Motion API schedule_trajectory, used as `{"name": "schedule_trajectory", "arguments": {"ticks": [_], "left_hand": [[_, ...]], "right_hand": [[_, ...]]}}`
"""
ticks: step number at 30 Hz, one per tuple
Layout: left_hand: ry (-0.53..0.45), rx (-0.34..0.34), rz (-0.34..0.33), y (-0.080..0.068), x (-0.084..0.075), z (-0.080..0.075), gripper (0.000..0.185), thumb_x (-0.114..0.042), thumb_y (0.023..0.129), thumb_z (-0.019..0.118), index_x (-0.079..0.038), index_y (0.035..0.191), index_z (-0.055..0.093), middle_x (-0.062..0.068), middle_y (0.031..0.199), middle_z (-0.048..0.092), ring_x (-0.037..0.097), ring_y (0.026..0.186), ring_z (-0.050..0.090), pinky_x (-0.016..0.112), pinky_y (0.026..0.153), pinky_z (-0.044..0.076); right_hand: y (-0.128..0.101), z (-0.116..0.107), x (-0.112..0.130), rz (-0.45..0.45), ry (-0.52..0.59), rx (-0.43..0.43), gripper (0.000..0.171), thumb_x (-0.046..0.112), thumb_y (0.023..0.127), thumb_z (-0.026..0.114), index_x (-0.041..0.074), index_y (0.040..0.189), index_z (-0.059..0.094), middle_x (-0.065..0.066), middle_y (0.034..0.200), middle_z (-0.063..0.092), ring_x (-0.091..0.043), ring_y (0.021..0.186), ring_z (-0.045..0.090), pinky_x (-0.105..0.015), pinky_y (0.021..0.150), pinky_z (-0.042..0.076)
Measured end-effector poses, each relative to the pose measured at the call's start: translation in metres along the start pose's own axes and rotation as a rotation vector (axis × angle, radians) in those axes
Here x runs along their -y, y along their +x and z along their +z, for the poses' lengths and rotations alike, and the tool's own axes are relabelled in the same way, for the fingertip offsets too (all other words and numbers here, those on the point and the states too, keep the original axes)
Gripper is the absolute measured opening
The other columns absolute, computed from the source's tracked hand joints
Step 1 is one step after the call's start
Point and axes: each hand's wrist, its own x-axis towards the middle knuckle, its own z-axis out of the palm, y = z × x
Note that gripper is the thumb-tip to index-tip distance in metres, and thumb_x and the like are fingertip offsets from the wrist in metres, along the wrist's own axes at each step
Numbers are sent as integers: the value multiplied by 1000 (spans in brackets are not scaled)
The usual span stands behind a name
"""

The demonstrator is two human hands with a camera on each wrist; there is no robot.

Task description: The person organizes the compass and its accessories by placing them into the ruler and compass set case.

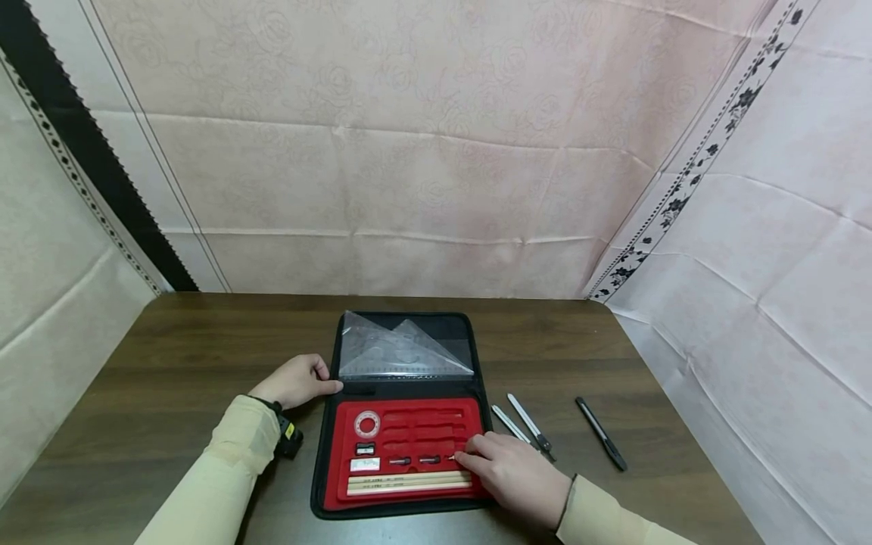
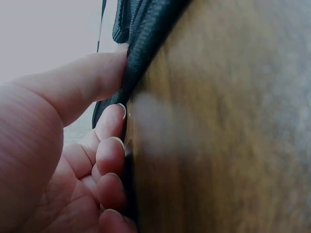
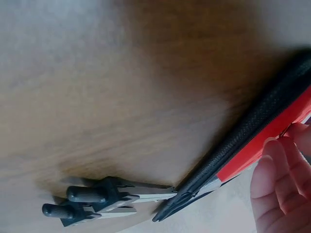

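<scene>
An open black zip case (image 1: 320, 484) lies on the table, its red tray (image 1: 422, 412) facing up. My left hand (image 1: 300, 381) pinches the case's left edge near the fold; in the left wrist view the thumb (image 2: 92, 77) lies against the zipped border. Over the tray's right side, my right hand (image 1: 514, 473) pinches a small thin metal-tipped piece (image 1: 452, 457), mostly hidden by the fingers. In the tray sit a white tape ring (image 1: 367, 424), a sharpener (image 1: 365, 448), a white eraser (image 1: 365, 464), small dark parts (image 1: 430, 459) and wooden pencils (image 1: 409, 483).
Clear set squares (image 1: 402, 352) sit in the lid's pocket. Two silver compasses (image 1: 524, 418) with black handles lie beside the case's right edge, close to my right hand. Farther right is a black pen (image 1: 601, 434). Patterned cloth (image 1: 409, 182) hangs behind the wooden table (image 1: 225, 341).
</scene>
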Motion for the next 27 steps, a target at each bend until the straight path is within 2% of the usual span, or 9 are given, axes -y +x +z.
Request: {"name": "schedule_trajectory", "arguments": {"ticks": [14,27], "left_hand": [[2,2,-1,1,2,0,34,-35,83,76,-8,89,57,7,72,52,21,64,48,32,56,38],[12,12,-2,0,-1,0,34,-35,83,76,-8,89,56,8,73,52,21,65,49,32,57,39]], "right_hand": [[-5,5,0,49,56,41,51,12,84,75,24,132,60,4,109,56,-6,92,54,-23,80,50],[-6,10,-1,93,99,29,53,9,82,77,28,130,62,4,107,55,-7,87,51,-22,76,50]]}}
